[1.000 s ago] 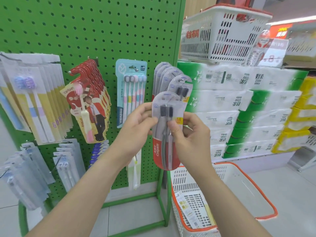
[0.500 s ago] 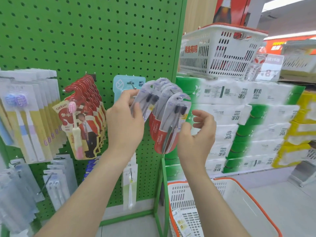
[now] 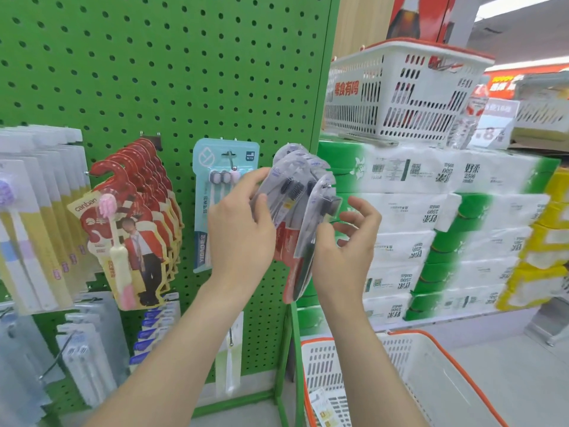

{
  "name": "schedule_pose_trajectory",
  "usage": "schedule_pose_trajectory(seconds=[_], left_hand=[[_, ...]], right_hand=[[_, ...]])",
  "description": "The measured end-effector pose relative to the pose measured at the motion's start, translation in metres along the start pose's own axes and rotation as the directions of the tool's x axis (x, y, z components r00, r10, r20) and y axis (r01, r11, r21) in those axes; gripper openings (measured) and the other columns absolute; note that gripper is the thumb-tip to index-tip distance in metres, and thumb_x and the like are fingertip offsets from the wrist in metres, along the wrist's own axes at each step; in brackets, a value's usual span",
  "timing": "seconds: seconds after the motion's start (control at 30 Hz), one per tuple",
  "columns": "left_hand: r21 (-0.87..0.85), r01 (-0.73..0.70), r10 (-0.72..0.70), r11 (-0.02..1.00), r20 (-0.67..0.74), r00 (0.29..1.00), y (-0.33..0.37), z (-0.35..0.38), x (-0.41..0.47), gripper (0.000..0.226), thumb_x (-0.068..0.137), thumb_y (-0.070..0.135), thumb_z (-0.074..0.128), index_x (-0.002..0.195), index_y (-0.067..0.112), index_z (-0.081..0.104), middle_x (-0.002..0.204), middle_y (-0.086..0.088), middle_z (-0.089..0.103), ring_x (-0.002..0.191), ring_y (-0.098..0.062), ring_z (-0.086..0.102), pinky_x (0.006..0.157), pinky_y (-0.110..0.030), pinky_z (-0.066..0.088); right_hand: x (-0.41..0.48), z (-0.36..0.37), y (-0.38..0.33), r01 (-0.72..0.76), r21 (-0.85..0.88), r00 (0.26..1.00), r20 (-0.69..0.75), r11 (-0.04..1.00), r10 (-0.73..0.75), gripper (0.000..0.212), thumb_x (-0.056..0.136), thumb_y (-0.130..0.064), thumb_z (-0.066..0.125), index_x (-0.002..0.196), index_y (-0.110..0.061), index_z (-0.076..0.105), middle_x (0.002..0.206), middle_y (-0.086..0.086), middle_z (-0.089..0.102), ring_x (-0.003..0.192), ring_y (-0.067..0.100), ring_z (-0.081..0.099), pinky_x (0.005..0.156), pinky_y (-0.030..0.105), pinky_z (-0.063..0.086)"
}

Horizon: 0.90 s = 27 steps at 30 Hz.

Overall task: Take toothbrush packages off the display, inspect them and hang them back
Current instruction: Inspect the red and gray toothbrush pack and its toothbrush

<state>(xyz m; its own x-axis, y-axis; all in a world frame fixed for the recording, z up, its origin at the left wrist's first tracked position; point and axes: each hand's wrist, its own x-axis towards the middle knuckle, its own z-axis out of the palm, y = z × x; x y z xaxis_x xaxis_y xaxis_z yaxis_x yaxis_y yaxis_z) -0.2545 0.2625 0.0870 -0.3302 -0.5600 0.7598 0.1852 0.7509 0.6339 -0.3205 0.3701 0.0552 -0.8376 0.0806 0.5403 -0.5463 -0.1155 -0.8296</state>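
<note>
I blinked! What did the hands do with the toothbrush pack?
The left hand carried the toothbrush pack up and back to the hanging row and keeps gripping it. The right hand let go; its fingers hang loose beside the front pack. The red packs on the pegboard stayed put.

Held toothbrush package (image 3: 281, 194) lifted to hanging row (image 3: 295, 157), right hand (image 3: 346, 245) off it, touching front pack (image 3: 318, 211)
</note>
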Motion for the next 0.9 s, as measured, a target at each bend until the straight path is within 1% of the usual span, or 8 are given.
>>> schedule_pose_trajectory(seconds=[0.2, 0.37, 0.43, 0.5, 0.57, 0.67, 0.77, 0.9], left_hand=[[-0.057, 0.019, -0.021, 0.998, -0.033, 0.999, 0.002, 0.006, -0.008, 0.036, 0.103, 0.007, 0.056, 0.130, 0.026, 0.070, 0.097, 0.011, 0.076, 0.081, -0.014, 0.070, 0.080, -0.046, 0.060], [-0.060, 0.021, -0.023, 0.998, -0.031, 0.999, 0.006, 0.009, -0.014, 0.035, 0.104, 0.006, 0.054, 0.129, 0.025, 0.069, 0.094, 0.011, 0.073, 0.081, -0.013, 0.067, 0.077, -0.046, 0.056], [-0.079, 0.045, -0.046, 0.996, -0.008, 0.999, 0.003, 0.011, -0.011, 0.036, 0.103, 0.005, 0.054, 0.128, 0.026, 0.070, 0.090, 0.012, 0.072, 0.079, -0.016, 0.065, 0.074, -0.045, 0.054], [-0.109, 0.082, -0.082, 0.991, 0.003, 0.997, 0.001, 0.014, -0.008, 0.036, 0.103, 0.005, 0.054, 0.127, 0.026, 0.070, 0.089, 0.014, 0.071, 0.078, -0.017, 0.065, 0.072, -0.043, 0.053], [-0.146, 0.090, -0.092, 0.985, -0.009, 0.996, 0.001, 0.014, -0.008, 0.034, 0.104, 0.005, 0.054, 0.127, 0.026, 0.070, 0.094, 0.015, 0.073, 0.080, -0.013, 0.067, 0.075, -0.037, 0.056], [-0.168, 0.065, -0.069, 0.984, -0.022, 0.997, 0.000, 0.012, -0.013, 0.032, 0.105, 0.006, 0.056, 0.125, 0.026, 0.069, 0.100, 0.020, 0.072, 0.090, -0.002, 0.068, 0.080, -0.022, 0.055], [-0.177, 0.050, -0.051, 0.983, -0.003, 0.999, -0.003, 0.015, -0.015, 0.032, 0.105, 0.007, 0.058, 0.128, 0.027, 0.069, 0.102, 0.018, 0.073, 0.095, -0.003, 0.069, 0.084, -0.026, 0.057], [-0.173, 0.055, -0.045, 0.983, 0.059, 0.997, -0.005, 0.019, -0.010, 0.035, 0.104, 0.007, 0.059, 0.132, 0.026, 0.069, 0.108, 0.016, 0.075, 0.101, -0.004, 0.070, 0.088, -0.027, 0.058]], right_hand=[[-0.001, -0.002, 0.006, -0.034, 0.017, 0.998, 0.049, 0.999, 0.033, 0.057, 0.083, -0.023, 0.062, 0.136, -0.038, 0.050, 0.121, -0.005, 0.060, 0.108, 0.017, 0.063, 0.098, 0.047, 0.053], [0.001, -0.006, 0.016, -0.033, -0.012, 0.994, 0.100, 0.999, 0.034, 0.059, 0.083, -0.023, 0.064, 0.138, -0.040, 0.051, 0.121, -0.007, 0.063, 0.109, 0.020, 0.064, 0.098, 0.050, 0.053], [0.002, -0.008, 0.019, -0.035, -0.009, 0.993, 0.116, 0.999, 0.036, 0.057, 0.084, -0.020, 0.064, 0.136, -0.040, 0.053, 0.119, -0.007, 0.064, 0.108, 0.018, 0.064, 0.096, 0.049, 0.055], [0.003, -0.009, 0.023, -0.046, -0.011, 0.990, 0.134, 0.999, 0.047, 0.055, 0.089, -0.013, 0.066, 0.135, -0.040, 0.053, 0.115, -0.009, 0.066, 0.103, 0.011, 0.065, 0.092, 0.044, 0.057], [0.004, -0.010, 0.025, -0.075, -0.011, 0.984, 0.160, 0.997, 0.076, 0.054, 0.092, -0.008, 0.066, 0.133, -0.040, 0.054, 0.106, -0.009, 0.070, 0.091, 0.005, 0.067, 0.089, 0.042, 0.059], [0.004, -0.008, 0.027, -0.096, -0.008, 0.981, 0.170, 0.995, 0.096, 0.047, 0.090, -0.015, 0.068, 0.129, -0.038, 0.057, 0.100, -0.006, 0.076, 0.085, 0.015, 0.071, 0.088, 0.048, 0.060], [0.002, -0.006, 0.029, -0.109, 0.018, 0.982, 0.156, 0.994, 0.105, 0.043, 0.085, -0.020, 0.068, 0.123, -0.039, 0.057, 0.096, -0.002, 0.077, 0.082, 0.022, 0.071, 0.083, 0.050, 0.060], [0.001, -0.007, 0.030, -0.074, 0.036, 0.993, 0.096, 0.997, 0.070, 0.040, 0.085, -0.022, 0.068, 0.116, -0.044, 0.054, 0.085, -0.005, 0.072, 0.069, 0.014, 0.062, 0.072, 0.043, 0.055]])
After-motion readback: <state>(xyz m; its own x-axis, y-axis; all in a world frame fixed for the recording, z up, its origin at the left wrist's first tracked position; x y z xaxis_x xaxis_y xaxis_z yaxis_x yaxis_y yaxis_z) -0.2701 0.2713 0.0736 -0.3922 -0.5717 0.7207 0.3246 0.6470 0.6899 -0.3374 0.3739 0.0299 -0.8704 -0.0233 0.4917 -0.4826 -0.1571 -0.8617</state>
